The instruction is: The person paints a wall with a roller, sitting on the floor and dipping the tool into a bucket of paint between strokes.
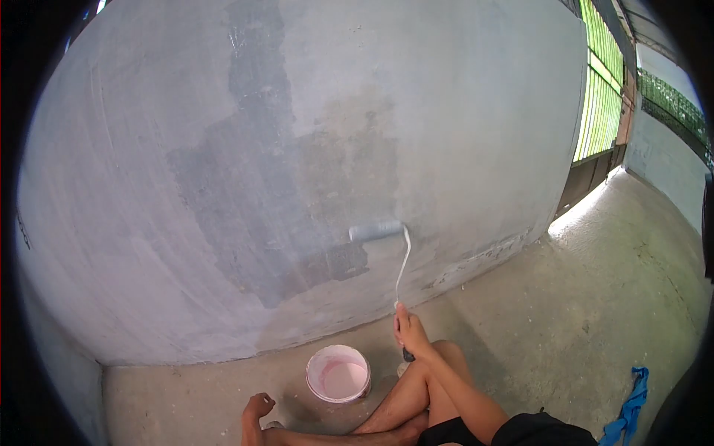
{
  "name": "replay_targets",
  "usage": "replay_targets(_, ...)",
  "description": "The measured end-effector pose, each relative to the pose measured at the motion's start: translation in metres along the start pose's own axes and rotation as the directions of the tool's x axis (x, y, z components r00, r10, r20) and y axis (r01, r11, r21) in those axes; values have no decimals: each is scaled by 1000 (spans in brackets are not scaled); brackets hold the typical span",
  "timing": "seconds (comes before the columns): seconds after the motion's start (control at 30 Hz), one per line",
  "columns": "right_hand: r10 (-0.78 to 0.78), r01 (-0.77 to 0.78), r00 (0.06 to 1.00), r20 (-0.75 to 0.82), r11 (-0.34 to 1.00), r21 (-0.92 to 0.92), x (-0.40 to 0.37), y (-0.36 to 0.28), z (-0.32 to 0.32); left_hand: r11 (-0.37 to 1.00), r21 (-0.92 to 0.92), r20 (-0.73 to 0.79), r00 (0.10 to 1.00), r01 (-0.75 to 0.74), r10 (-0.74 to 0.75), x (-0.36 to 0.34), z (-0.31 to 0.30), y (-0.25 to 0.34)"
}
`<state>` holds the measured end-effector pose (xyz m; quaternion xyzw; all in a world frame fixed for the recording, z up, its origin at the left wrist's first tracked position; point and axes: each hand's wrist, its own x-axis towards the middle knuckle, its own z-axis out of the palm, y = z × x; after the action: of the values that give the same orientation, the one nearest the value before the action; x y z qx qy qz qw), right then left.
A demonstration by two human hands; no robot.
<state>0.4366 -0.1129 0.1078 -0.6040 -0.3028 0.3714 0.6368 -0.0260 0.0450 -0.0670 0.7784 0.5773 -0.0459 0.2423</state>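
Observation:
My right hand (410,331) is wrapped around the handle of a paint roller (376,230), with the dark handle end showing below the fist. The roller's pale sleeve lies against the grey wall (476,134), and its white wire frame bends down to my hand. Darker, bare-looking patches spread across the wall left of and above the roller. Near my left knee, my left hand (259,406) is loosely curled, with nothing visible in it. Between my two hands, a bucket (314,374) with pale pink paint (345,380) stands on the floor close to the wall.
I sit with crossed legs on the concrete floor (535,327). A crumpled blue cloth (634,405) lies at the lower right. Beyond the wall's right end is a slatted gate (599,97) with bright light behind it. Another wall (56,357) meets this one at the left.

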Motion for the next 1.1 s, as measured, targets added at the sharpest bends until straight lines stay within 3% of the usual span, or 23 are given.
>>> replay_targets(0.17, 76, -78, 995, 70, 997, 29, -15, 65, 12, 999, -33, 37, 999, 21, -20, -9, -10, 8)
replay_targets(0.33, 136, -140, 988, 69, 989, 52, -15, 48, 16, 999, -42, 22, 999, 29, -28, -10, -8, 7)
replay_targets(0.6, -22, 25, 1000, -13, 953, 302, 15, -24, 38, 997, -68, 25, 999, 31, -29, -10, -11, 11)
replay_targets(0.73, -31, 30, 1000, 2, 974, 225, 4, 26, 43, 998, -59, 8, 1000, 15, -15, -8, -9, 10)
replay_targets(0.83, 61, -66, 997, 42, 987, 146, -17, 53, 48, 998, -54, 17, 999, 33, -32, -4, -6, 5)
replay_targets(0.9, 215, -248, 963, 161, 943, 221, -29, 56, 45, 998, -49, 30, 999, 39, -37, -7, -5, 3)
replay_targets(1.1, 250, -282, 957, 150, 923, 262, -41, 16, 34, 997, -77, 6, 1000, 30, -29, -10, -9, 9)
